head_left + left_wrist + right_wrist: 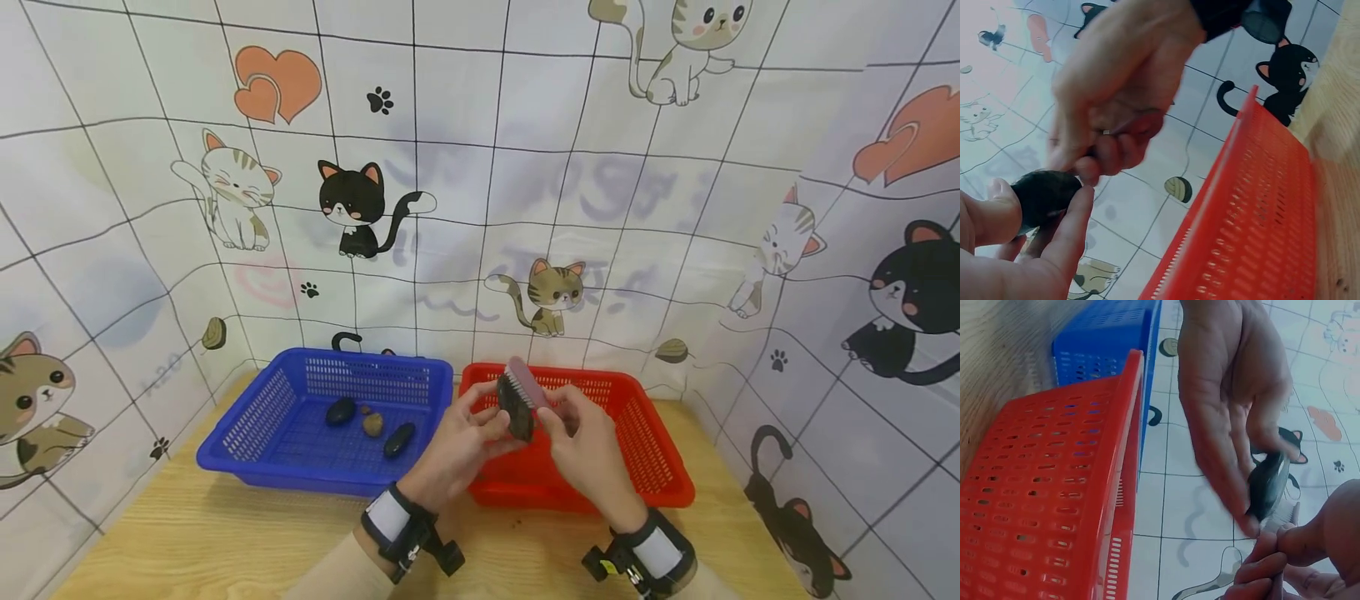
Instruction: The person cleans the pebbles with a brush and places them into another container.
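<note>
My left hand (459, 443) grips a dark, smooth stone (517, 417) between thumb and fingers, above the near left part of the red basket (660, 433). My right hand (591, 450) pinches a small pink brush (529, 383). Its pale bristles face the stone and appear to touch it. In the left wrist view the stone (1047, 199) shows a glossy dark face, while the right hand covers most of the brush. From the right wrist, the bristles (1283, 516) sit close beside the stone's lower end.
Left of the red basket stands a blue basket (330, 482) holding two black stones (400, 439), a tan stone (372, 424) and a tiny brown one (365, 409). Both baskets rest on a wooden table (300, 533). A cat-patterned sheet (465, 183) encloses the back and sides.
</note>
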`<state>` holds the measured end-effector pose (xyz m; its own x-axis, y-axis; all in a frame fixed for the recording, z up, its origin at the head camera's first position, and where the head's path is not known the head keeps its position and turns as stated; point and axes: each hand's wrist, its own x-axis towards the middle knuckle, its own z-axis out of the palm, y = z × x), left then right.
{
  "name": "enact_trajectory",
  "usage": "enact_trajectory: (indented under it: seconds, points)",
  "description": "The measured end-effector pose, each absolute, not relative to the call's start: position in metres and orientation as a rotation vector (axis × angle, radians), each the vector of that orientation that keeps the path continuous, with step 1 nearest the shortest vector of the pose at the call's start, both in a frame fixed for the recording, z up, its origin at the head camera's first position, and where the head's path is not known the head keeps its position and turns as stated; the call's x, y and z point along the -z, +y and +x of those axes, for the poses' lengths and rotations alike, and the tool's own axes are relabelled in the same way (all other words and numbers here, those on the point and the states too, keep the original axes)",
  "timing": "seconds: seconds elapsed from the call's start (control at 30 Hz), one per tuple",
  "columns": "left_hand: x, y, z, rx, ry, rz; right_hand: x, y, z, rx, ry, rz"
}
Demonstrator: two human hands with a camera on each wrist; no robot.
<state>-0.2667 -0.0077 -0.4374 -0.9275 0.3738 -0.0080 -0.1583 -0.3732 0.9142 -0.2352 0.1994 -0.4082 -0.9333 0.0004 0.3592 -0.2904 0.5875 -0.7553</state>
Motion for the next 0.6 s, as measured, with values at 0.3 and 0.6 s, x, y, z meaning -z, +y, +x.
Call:
enact_trajectory:
  seconds: [0.3, 0.6]
  points:
    - [0.433, -0.019, -0.267, -2.328, 1.437, 0.395, 0.405, 0.212, -0.231, -1.349, -2.488, 0.173]
    - [0.428, -0.025, -0.268, -2.333, 1.312, 0.545, 0.397, 0.220, -0.226, -1.390, -2.475, 0.095]
